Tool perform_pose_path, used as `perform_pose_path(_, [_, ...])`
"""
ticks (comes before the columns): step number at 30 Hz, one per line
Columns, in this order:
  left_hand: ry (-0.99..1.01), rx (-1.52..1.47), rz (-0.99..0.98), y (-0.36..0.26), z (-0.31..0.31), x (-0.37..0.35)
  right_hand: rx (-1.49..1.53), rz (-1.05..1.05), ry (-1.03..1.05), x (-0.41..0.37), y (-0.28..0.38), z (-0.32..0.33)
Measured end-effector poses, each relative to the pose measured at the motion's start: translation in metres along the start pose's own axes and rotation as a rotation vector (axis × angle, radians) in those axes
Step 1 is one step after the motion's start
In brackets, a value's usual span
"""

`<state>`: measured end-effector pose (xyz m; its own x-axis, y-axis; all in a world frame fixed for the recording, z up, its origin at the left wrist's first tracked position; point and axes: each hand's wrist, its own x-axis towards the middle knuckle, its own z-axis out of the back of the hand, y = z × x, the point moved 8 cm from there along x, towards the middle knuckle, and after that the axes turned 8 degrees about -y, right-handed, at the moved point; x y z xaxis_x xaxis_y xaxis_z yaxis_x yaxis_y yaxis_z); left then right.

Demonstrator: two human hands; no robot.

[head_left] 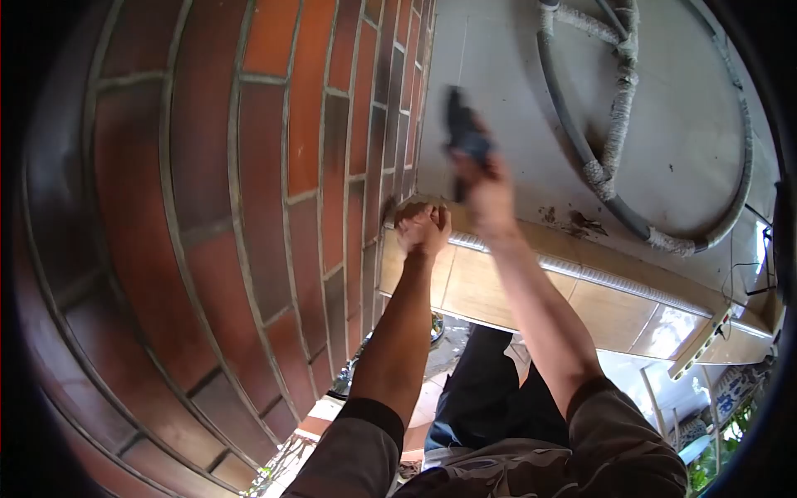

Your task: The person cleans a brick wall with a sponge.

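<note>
My right hand (486, 187) is raised over the tiled ledge, closed around a black hand tool (466, 131). Motion smears the tool, so its exact kind cannot be made out. Lower and to the left, my left hand (423, 231) rests at the ledge's inner corner, where the brick wall meets the grey wall. Its fingers are curled, and what they grip, if anything, is hidden. The tiled ledge (475, 278) has a light, ribbed trim strip (594, 278) along its edge.
The brick wall (274, 191) rises close on the left. Against the grey wall (498, 50) stands a large ring of grey tubing wrapped with cord (618, 116). Brown debris (585, 222) lies behind the ledge edge. A power strip (701, 344) with a cable hangs at right.
</note>
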<state>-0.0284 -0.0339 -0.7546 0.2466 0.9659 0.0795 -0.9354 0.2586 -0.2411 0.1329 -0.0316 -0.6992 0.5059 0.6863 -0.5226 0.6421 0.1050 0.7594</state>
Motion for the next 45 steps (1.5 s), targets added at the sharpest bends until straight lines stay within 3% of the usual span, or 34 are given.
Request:
perform_pose_path(2, [0.020,-0.032,0.050,0.022,-0.035,-0.020,-0.220,0.154,0.225,-0.009,-0.008,-0.083])
perform_pose_path(3, [0.036,-0.047,0.080,0.037,-0.052,-0.035,-0.404,0.360,0.345,-0.040,-0.003,-0.112])
perform_pose_path(4, [0.059,-0.031,0.047,0.021,-0.030,-0.019,-0.558,0.588,0.434,-0.072,0.002,-0.139])
perform_pose_path(6, [0.046,0.007,-0.032,0.002,-0.004,-0.002,-0.509,0.645,0.625,-0.129,-0.016,-0.150])
perform_pose_path(9, [0.004,-0.045,-0.068,-0.001,-0.006,0.004,-0.196,0.572,0.603,-0.124,-0.014,-0.149])
perform_pose_path(10, [0.019,-0.076,-0.058,-0.003,-0.002,0.001,-0.162,0.676,0.405,-0.086,-0.002,-0.165])
perform_pose_path(11, [0.228,0.023,0.009,0.000,-0.009,0.000,-0.224,0.698,0.324,-0.050,0.022,-0.176])
perform_pose_path(14, [0.189,-0.074,0.031,0.012,-0.022,-0.013,-0.179,0.780,0.226,0.070,0.074,-0.208])
perform_pose_path(17, [0.188,-0.142,0.005,0.008,-0.018,-0.012,-0.167,0.822,0.242,0.049,0.069,-0.203])
perform_pose_path(20, [0.058,-0.184,-0.058,-0.014,0.013,0.014,-0.347,0.782,0.481,-0.058,0.010,-0.168])
perform_pose_path(23, [0.086,-0.140,-0.137,-0.014,0.008,0.013,-0.339,0.934,0.597,-0.069,-0.016,-0.157])
perform_pose_path(25, [0.121,-0.112,-0.068,-0.007,-0.001,0.008,-0.240,0.646,0.480,0.009,0.029,-0.180])
perform_pose_path(26, [0.126,-0.096,-0.033,-0.001,-0.008,0.007,-0.225,0.681,0.353,0.053,0.053,-0.191])
perform_pose_path(27, [0.144,-0.056,-0.045,0.001,-0.009,0.003,-0.113,0.565,0.273,0.101,0.064,-0.200])
perform_pose_path(29, [0.163,-0.043,-0.041,0.000,-0.008,0.001,-0.068,0.595,0.278,0.156,0.075,-0.209])
perform_pose_path(32, [0.096,-0.088,-0.060,-0.007,-0.003,0.001,-0.171,0.678,0.258,0.067,0.072,-0.196])
perform_pose_path(33, [0.052,-0.095,-0.078,-0.008,-0.002,0.003,-0.322,0.736,0.328,0.013,0.065,-0.191])
perform_pose_path(34, [0.017,-0.098,-0.098,-0.009,0.002,0.003,-0.308,0.888,0.411,-0.040,0.035,-0.183])
perform_pose_path(35, [0.036,-0.038,-0.111,-0.011,0.002,0.005,-0.211,0.865,0.564,-0.091,0.007,-0.172])
perform_pose_path(38, [0.061,-0.098,-0.064,-0.010,0.002,0.006,-0.372,1.035,0.564,-0.104,0.000,-0.169])
perform_pose_path(40, [0.079,-0.151,-0.004,0.005,-0.011,-0.007,-0.464,0.864,0.415,-0.024,0.052,-0.192])
perform_pose_path(42, [0.140,-0.554,0.653,0.072,-0.067,-0.056,-0.232,0.745,0.274,0.047,0.088,-0.216])
perform_pose_path(44, [0.071,-0.447,0.407,0.046,-0.030,-0.034,-0.113,0.722,0.251,0.065,0.102,-0.230])
perform_pose_path(45, [0.043,-0.396,0.285,0.027,-0.009,-0.022,-0.129,0.806,0.225,0.039,0.105,-0.225])
